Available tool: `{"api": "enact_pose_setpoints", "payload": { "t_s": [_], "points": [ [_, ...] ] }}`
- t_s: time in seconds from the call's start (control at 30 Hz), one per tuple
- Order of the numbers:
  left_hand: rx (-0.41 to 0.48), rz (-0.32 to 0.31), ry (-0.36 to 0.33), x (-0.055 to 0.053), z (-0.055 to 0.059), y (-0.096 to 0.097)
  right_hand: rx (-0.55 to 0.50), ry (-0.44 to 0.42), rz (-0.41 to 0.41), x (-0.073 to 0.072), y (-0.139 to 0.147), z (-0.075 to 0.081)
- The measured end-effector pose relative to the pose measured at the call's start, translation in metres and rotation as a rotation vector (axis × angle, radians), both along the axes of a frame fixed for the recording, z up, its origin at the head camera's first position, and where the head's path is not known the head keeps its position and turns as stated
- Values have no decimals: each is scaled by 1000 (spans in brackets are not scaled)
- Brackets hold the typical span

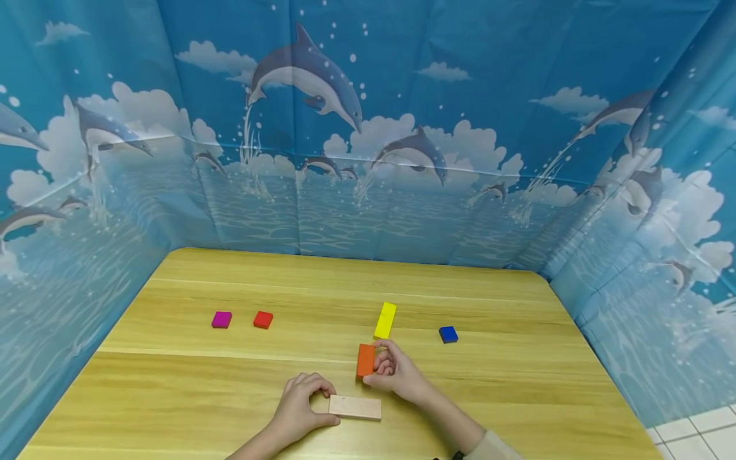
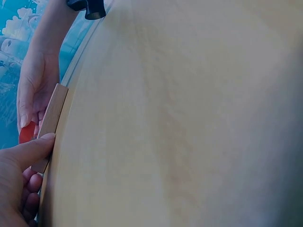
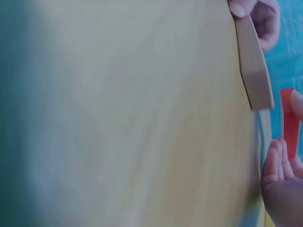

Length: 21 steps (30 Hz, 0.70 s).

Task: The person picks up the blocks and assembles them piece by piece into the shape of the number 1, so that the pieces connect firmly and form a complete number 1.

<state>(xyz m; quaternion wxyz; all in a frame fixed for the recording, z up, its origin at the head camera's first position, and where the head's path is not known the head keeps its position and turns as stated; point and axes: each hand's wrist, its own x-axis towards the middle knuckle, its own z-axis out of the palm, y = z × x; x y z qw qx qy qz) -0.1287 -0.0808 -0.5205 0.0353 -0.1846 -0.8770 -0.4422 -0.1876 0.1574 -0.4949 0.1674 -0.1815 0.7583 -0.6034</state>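
Orange block point(image 1: 365, 361): being held about midway between the desk's left and right edges, well in from the far edge. Plain rectangular bar, flat bright orange top, crisp corners; looking redder in both wrist views. Long axis is running roughly near-to-far. Can't tell if it's touching the desk point(image 1: 172, 383).

Right hand point(image 1: 399, 374) is clamping it, thumb on the near end, a fingertip at the far end, other fingers curling beside it.

Pale wood block point(image 1: 355, 407) is lying just nearer than the orange one, apart from it, long axis running roughly parallel to the far edge. Bare unpainted face, light tan, a few small dark specks. Left hand point(image 1: 300, 409) is pinching its left end, thumb on the near side, fingers on the far side.

Yellow bar point(image 1: 385, 321) is lying slanted just beyond the orange block, toward the far edge. Blue square point(image 1: 448, 335) is sitting right of that, toward the right edge. Red square point(image 1: 263, 320) and magenta square point(image 1: 222, 320) are sitting side by side, apart, toward the far left corner.

Dolphin-print curtain point(image 1: 368, 211) is hanging behind the far edge.
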Motion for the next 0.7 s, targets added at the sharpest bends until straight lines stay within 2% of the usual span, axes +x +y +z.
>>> {"api": "enact_pose_setpoints", "payload": {
  "t_s": [0.13, 0.37, 0.5, 0.7],
  "points": [
    [-1, -3, -7, 0, 0, 0, 14, 14, 1, 2, -5, -2],
    [-4, -4, -10, -1, 0, 0, 64, 99, -14, 16, -15, 23],
    [-8, -1, -9, -2, 0, 0, 112, 153, -28, 18, -18, 24],
    [-9, 2, -8, -1, 0, 1, 167, 160, -39, 20, -20, 23]
  ]
}}
